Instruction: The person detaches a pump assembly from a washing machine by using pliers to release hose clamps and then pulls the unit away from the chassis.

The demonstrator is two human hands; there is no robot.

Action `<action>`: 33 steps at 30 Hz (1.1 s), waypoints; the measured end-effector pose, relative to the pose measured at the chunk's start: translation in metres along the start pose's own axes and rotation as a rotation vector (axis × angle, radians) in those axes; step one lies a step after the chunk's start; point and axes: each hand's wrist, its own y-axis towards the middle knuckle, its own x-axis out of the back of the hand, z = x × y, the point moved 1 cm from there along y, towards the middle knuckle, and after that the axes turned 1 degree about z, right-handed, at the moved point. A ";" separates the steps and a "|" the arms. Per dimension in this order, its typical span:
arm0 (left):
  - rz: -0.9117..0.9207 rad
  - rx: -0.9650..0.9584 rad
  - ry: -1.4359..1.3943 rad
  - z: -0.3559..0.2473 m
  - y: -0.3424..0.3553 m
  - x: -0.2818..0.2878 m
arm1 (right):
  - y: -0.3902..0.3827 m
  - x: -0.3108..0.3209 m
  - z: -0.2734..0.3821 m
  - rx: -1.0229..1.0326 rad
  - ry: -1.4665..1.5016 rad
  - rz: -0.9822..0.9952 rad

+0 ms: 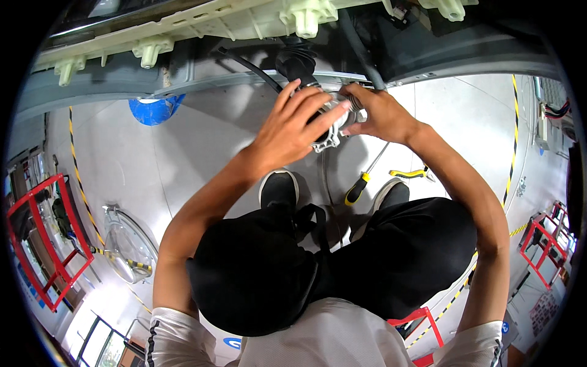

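Note:
Under the open front of a large appliance, both my hands are on a grey-white round part with lugs on its rim (328, 144), which looks like a drain pump. My left hand (286, 129) grips it from the left, fingers bent across its top. From the right, my right hand (386, 116) closes around its ribbed side, thumb below and fingers above. The hands hide much of the part. A black ribbed rubber hose (298, 64) comes down just behind it. Beside that hose, a thin black tube (252, 68) slants toward my left fingers.
A yellow-black screwdriver (356, 191) and yellow-handled pliers (408, 174) lie on the floor by my right shoe. A round clear door (128, 244) lies at left. Above my hands runs a pale plastic rim (211, 27). Red frames (52, 241) stand beyond the striped floor tape.

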 end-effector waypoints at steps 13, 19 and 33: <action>-0.172 0.319 -0.213 -0.010 -0.052 -0.013 | -0.001 -0.009 -0.013 0.169 -0.237 -0.117; -0.273 0.991 -0.793 0.002 -0.063 -0.038 | 0.002 -0.021 -0.018 0.178 -0.336 -0.073; -0.167 1.153 -1.045 0.014 -0.044 -0.053 | -0.001 -0.044 -0.039 0.202 -0.272 -0.168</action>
